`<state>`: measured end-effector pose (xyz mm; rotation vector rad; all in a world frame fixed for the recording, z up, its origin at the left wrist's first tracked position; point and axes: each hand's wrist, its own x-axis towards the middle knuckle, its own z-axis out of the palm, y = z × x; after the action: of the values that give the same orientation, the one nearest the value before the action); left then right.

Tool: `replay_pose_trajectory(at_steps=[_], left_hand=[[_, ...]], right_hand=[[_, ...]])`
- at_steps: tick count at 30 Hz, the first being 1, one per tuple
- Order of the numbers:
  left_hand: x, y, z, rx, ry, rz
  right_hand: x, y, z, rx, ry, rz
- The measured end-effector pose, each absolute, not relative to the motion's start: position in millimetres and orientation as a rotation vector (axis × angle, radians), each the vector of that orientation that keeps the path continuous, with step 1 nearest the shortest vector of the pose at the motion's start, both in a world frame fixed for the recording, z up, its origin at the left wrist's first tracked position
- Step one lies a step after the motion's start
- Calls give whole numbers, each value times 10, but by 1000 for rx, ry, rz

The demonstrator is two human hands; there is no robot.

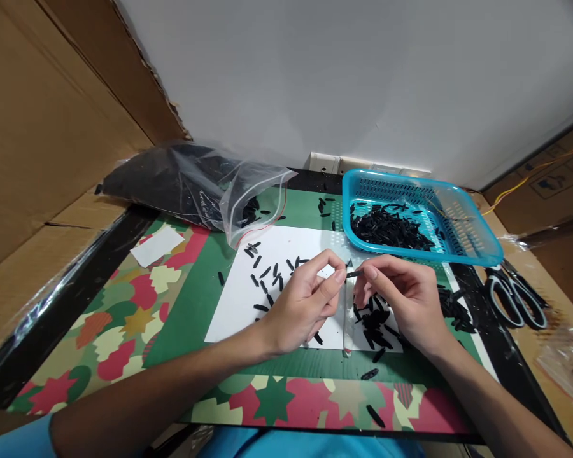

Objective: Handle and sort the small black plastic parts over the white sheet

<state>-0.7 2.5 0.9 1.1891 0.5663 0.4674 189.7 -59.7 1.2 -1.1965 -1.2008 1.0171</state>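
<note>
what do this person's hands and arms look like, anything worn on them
The left hand and right hand are bare: no gloves, rings or watch show. A light-blue sleeve shows on the left arm; on the right arm, no sleeve is in view.

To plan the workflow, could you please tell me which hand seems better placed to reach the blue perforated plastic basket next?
Probably the right hand: it is close in front of the blue basket, while the left hand sits farther left, over the white paper sheet. Both pinch one slim black piece.
</note>
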Motion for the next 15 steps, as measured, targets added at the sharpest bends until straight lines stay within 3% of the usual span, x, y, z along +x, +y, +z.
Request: replay_pose_trajectory(at_steps=[15], left_hand=[[-3,12,-10,1208,573,419]], right_hand=[[1895,-600,30,-1243,-1236,1022]])
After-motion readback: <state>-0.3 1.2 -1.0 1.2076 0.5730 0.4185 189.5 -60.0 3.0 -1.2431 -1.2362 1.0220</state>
